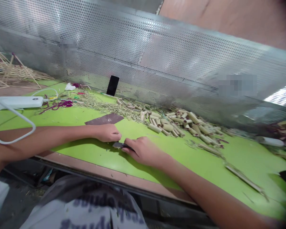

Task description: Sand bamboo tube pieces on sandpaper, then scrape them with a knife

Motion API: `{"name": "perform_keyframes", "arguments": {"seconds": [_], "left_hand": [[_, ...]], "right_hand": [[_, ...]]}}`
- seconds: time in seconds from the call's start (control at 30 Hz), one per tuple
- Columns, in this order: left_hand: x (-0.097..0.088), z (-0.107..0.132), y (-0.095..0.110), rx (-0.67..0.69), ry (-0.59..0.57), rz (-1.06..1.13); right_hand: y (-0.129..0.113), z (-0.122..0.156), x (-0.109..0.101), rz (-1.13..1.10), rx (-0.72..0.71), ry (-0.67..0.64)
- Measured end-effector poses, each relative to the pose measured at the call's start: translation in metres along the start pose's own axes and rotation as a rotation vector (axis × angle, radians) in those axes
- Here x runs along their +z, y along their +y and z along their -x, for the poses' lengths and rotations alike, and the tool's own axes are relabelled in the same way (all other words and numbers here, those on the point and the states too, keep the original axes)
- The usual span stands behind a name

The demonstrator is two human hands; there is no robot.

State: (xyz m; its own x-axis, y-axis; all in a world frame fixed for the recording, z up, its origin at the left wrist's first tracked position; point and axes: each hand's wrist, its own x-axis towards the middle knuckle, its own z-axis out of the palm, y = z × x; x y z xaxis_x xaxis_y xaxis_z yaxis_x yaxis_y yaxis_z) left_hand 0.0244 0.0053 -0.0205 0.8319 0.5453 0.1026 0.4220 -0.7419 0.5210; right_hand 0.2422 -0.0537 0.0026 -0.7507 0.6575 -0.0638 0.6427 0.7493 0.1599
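Observation:
My right hand [143,152] is wrapped round the dark handle of a knife [119,145], whose short blade points left. Just left of the blade, my left hand [109,133] is closed, its fingers curled over the green tabletop. What those fingers hold, if anything, is hidden. A brown rectangular sheet [105,119], perhaps sandpaper, lies just behind my left hand. Beyond my right hand is a heap of short cut bamboo tubes [167,127], with thin shavings [114,108] spread to its left.
A perforated metal panel [133,47] closes off the back, with a phone [112,85] leaning on it. A white power strip [19,102] with cables and purple yarn [65,104] lie left. Stick frames [13,68] stand far left; a split bamboo strip [245,181] lies right.

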Motion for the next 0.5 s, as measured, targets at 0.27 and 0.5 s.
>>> {"name": "perform_keyframes", "arguments": {"seconds": [0.27, 0.5], "left_hand": [[0.0005, 0.0005, -0.0001, 0.002, -0.001, -0.011], [0.0007, -0.0001, 0.0014, -0.026, -0.006, -0.004]], "right_hand": [[-0.0049, -0.0004, -0.0055, 0.043, 0.025, -0.039], [-0.0049, 0.0068, -0.007, 0.093, -0.07, -0.045]]}}
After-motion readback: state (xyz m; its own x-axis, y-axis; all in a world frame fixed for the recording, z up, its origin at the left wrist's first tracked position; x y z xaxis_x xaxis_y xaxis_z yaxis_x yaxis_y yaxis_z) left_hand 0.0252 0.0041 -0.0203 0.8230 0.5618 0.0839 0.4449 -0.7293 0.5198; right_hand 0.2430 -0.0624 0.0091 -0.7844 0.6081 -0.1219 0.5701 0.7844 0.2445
